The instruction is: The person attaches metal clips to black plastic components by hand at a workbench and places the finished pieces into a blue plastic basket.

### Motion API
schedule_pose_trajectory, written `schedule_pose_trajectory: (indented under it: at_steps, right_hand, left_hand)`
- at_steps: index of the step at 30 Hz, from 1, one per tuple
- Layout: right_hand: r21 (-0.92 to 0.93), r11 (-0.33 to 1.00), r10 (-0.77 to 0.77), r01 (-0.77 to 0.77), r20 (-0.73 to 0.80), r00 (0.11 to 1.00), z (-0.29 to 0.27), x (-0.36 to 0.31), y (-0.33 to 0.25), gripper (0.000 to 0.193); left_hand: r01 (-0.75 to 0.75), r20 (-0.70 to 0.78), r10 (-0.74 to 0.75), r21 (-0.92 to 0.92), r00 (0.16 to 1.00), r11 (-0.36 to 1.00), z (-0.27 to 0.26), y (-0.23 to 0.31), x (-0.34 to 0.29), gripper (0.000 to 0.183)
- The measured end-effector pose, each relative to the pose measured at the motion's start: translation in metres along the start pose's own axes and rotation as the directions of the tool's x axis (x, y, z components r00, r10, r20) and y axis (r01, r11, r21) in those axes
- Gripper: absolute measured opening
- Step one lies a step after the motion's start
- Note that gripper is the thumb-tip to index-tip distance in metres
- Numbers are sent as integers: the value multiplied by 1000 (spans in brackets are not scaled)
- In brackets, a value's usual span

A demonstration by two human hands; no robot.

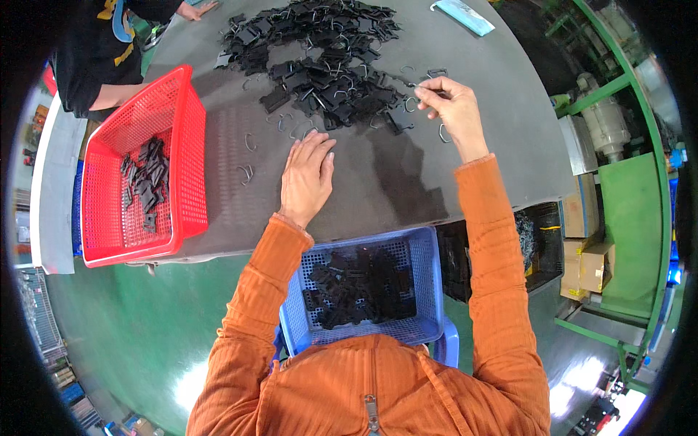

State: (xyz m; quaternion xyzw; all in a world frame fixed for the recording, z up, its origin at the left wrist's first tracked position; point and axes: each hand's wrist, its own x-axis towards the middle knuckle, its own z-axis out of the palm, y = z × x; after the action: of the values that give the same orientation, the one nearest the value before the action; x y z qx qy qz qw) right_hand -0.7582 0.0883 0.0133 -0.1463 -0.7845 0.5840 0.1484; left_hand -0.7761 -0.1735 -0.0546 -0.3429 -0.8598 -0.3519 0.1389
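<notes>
My left hand (305, 178) rests on the grey table with fingers stretched out. Its fingertips are beside bent metal wire hooks (302, 133) at the near edge of a pile of black plastic parts (334, 87). To the right of the pile, my right hand (452, 109) is closed in a pinch of thumb and forefinger. Something small and dark shows at its fingertips, too small to name. Loose wire hooks (443, 134) lie below that hand, and a black part (436, 73) lies just beyond it.
A red perforated basket (193, 160) with black parts stands at the table's left. Below the near edge, by my body, a blue basket (430, 291) holds more black parts. A light blue packet (463, 16) lies far right. Another person's hand (196, 10) is at the far left.
</notes>
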Motion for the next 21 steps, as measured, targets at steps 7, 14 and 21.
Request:
schedule_pose_trajectory:
  at_steps: [7,14,21]
  right_hand:
    - [-498,867,138,-25,191,972,-10,-8,1,10]
    - [-533,844,-157,67,-126,980,-14,-11,1,24]
    - [-826,400,-500,397,166,850,41,-47,67,40]
  left_hand:
    - [-3,-18,3,-41,1000,999,1,1,-1,24]
    - [5,-30,-6,-39,1000,999,-1,-4,-3,25]
    - [-18,-38,16,-44,999,999,4,-1,0,25]
